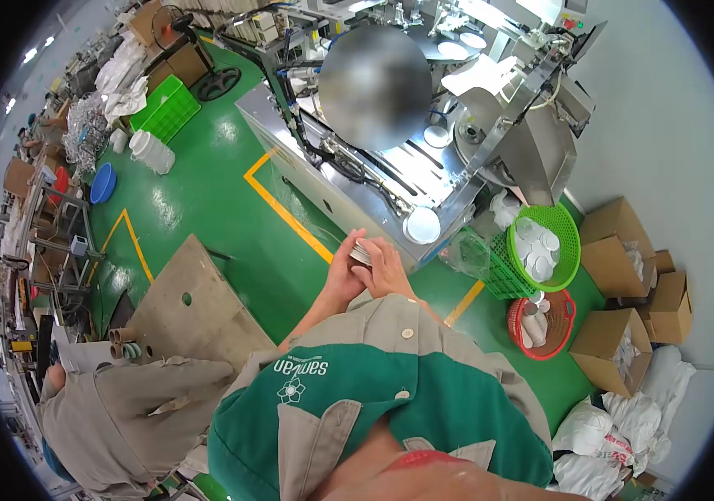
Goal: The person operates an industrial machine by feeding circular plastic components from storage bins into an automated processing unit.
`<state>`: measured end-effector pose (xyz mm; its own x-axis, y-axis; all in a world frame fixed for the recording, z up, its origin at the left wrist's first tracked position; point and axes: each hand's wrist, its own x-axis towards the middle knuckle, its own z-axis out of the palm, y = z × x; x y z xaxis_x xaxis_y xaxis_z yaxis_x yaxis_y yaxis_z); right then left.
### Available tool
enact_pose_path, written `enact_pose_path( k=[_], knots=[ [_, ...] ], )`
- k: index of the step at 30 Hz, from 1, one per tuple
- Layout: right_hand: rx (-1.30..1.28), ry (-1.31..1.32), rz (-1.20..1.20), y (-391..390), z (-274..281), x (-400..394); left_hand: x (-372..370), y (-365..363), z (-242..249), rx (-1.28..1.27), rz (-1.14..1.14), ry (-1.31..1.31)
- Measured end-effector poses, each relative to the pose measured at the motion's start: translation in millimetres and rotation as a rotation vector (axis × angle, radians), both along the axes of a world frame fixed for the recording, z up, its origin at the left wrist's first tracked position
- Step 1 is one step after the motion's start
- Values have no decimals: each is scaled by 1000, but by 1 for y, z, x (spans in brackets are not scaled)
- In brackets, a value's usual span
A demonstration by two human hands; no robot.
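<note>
One small pale stack [361, 253] sits between the left hand [343, 275] and the right hand [388, 270], the fingers of both curled around it, near the corner of the metal bench [315, 184], where a white round piece [422, 225] rests. Rightward, a green basket [575, 238] holds white discs [539, 265].

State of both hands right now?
Left hand: closed, gripping a small pale stack.
Right hand: closed on the same stack, fingers partly hidden.
</note>
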<state>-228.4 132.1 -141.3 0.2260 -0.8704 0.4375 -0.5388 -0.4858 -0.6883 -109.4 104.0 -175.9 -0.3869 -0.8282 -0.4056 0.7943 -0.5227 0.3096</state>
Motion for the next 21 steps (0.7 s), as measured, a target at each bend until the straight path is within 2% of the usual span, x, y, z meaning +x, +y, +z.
enact_pose_path(
  k=[3,5,7,9,12,13,14,15,16,18,20,21],
  knots=[
    [-21,-38,38,-24,6,-6,13,-27,16,112,32,-24],
    [117,-182,75,-45,18,-16,19,-52,24,138,37,67],
    [-12,-141,-63,-72,37,-35,24,-77,33,139,12,185],
    [-70,-84,-199,-104,69,-78,24,-100,35,178,24,182],
    [-281,-113,-461,-164,140,-172,32,-132,13,129,-57,225],
    [-279,-318,-586,-191,156,-211,32,-138,6,154,-25,122],
    [-396,-253,-727,-221,181,-254,30,-143,6,215,1,99],
    [-554,-336,-721,-261,202,-296,28,-148,7,250,5,131],
    [-557,-350,-765,-297,222,-337,28,-153,-1,278,22,127],
    [-529,-165,-849,-377,238,-420,21,-159,-4,274,60,97],
    [-426,-185,-792,-479,211,-515,12,-158,-8,304,166,66],
    [-373,-78,-822,-507,211,-530,6,-157,-8,287,213,29]
  ],
)
